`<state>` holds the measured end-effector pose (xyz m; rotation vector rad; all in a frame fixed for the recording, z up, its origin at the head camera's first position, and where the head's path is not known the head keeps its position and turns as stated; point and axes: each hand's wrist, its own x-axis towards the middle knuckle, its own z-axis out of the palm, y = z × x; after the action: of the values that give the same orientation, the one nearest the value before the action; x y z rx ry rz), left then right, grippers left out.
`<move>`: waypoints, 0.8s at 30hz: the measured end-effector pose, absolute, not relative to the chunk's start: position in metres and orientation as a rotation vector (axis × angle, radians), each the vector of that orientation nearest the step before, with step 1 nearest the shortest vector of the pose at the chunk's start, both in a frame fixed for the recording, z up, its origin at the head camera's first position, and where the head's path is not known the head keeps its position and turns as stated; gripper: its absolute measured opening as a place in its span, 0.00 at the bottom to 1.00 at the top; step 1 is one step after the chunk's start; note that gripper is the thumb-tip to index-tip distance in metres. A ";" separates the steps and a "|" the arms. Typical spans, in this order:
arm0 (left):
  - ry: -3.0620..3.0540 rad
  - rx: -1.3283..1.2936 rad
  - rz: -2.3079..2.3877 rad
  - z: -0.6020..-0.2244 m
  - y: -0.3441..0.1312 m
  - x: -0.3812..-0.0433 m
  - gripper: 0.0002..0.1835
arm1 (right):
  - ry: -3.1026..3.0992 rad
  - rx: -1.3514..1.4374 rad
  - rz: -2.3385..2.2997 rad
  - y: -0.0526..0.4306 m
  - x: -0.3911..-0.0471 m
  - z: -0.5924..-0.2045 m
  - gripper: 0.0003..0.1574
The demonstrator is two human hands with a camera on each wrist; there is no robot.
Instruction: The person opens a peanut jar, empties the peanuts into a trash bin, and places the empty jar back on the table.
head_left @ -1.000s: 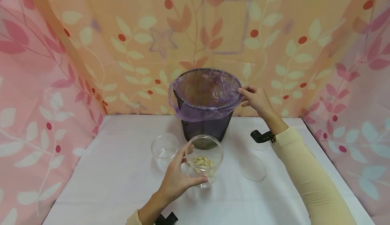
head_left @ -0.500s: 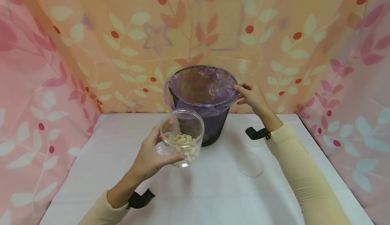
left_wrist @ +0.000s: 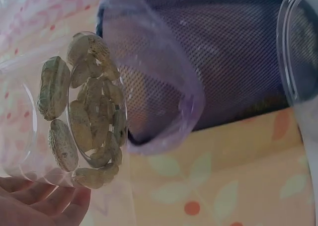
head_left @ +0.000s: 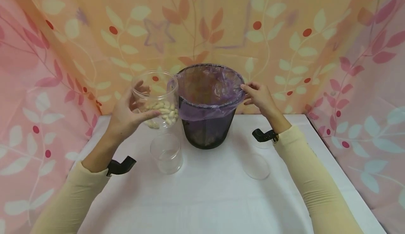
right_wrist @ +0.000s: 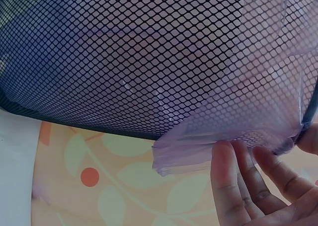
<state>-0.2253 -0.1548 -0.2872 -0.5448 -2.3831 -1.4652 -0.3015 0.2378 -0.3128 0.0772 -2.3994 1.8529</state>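
Raised beside the bin, my left hand point(head_left: 121, 118) holds a clear plastic tub point(head_left: 173, 90) around its side. Several unshelled peanuts point(head_left: 166, 111) lie in the bottom of this tub, and they also show close up in the left wrist view. A black mesh wastebasket point(head_left: 205, 135) stands at the back middle, lined with a thin purple plastic bag point(head_left: 202, 113) folded over its rim. On the right of that rim my right hand point(head_left: 262, 101) pinches the bag's edge, thumb on top. From the right wrist view, the fingertips point(right_wrist: 224, 156) touch the bag's overhang.
A second clear tub point(head_left: 166, 155) stands on the white table in front of the bin, just below the held tub. Right of the bin lies a clear round lid point(head_left: 257, 167), with another lid point(head_left: 263, 147) partly behind the wrist strap. Patterned curtains point(head_left: 202, 23) enclose the table.
My left hand has lifted the tub of peanuts from in front of the bin up and to the left, past the second tub. My right hand stays at the bin's rim.
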 end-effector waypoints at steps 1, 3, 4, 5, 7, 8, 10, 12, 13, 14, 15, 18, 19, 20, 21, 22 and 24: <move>-2.382 -0.524 -1.464 -0.284 -0.157 -0.229 0.47 | -2.398 0.078 1.854 0.238 -0.302 -0.312 0.14; -2.371 -0.481 -1.454 -0.280 -0.161 -0.237 0.40 | -2.399 0.080 1.862 0.237 -0.302 -0.311 0.15; -2.360 -0.465 -1.450 -0.277 -0.163 -0.242 0.36 | -2.402 0.083 1.867 0.237 -0.301 -0.310 0.15; -2.354 -0.449 -1.448 -0.275 -0.165 -0.247 0.32 | -2.411 0.083 1.863 0.237 -0.301 -0.309 0.16; -2.354 -0.425 -1.433 -0.271 -0.168 -0.259 0.29 | -2.435 0.079 1.845 0.237 -0.300 -0.307 0.18; -2.358 -0.418 -1.409 -0.269 -0.170 -0.265 0.29 | -2.445 0.080 1.840 0.237 -0.300 -0.306 0.20; -2.377 -0.411 -1.353 -0.265 -0.172 -0.276 0.31 | -2.462 0.081 1.825 0.238 -0.299 -0.305 0.22; -2.415 -0.400 -1.268 -0.262 -0.174 -0.286 0.37 | -2.463 0.086 1.828 0.238 -0.299 -0.304 0.23; -2.429 -0.398 -1.224 -0.260 -0.174 -0.291 0.40 | -2.459 0.087 1.839 0.238 -0.299 -0.305 0.22; -2.438 -0.401 -1.185 -0.258 -0.175 -0.295 0.44 | -2.452 0.087 1.848 0.237 -0.299 -0.305 0.21; -2.453 -0.407 -1.144 -0.255 -0.176 -0.298 0.48 | -2.445 0.085 1.855 0.237 -0.299 -0.306 0.20; -2.485 -0.414 -1.022 -0.250 -0.176 -0.309 0.54 | -2.412 0.084 1.882 0.236 -0.300 -0.308 0.15; -2.495 -0.413 -0.978 -0.248 -0.176 -0.312 0.55 | -2.407 0.087 1.886 0.237 -0.300 -0.309 0.14; -2.506 -0.413 -0.941 -0.247 -0.176 -0.315 0.55 | -2.401 0.091 1.891 0.237 -0.300 -0.309 0.13; -2.520 -0.409 -0.899 -0.245 -0.176 -0.318 0.56 | -2.398 0.096 1.894 0.237 -0.300 -0.309 0.12; -2.531 -0.406 -0.866 -0.244 -0.176 -0.320 0.56 | -2.397 0.099 1.895 0.237 -0.300 -0.310 0.12; -2.546 -0.408 -0.804 -0.242 -0.174 -0.325 0.60 | -2.404 0.090 1.882 0.239 -0.300 -0.310 0.12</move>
<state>-0.3255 -0.1744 -0.2418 -0.4081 -2.5463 -0.8042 -0.2999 0.2390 -0.3095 0.0896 -2.4042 1.8821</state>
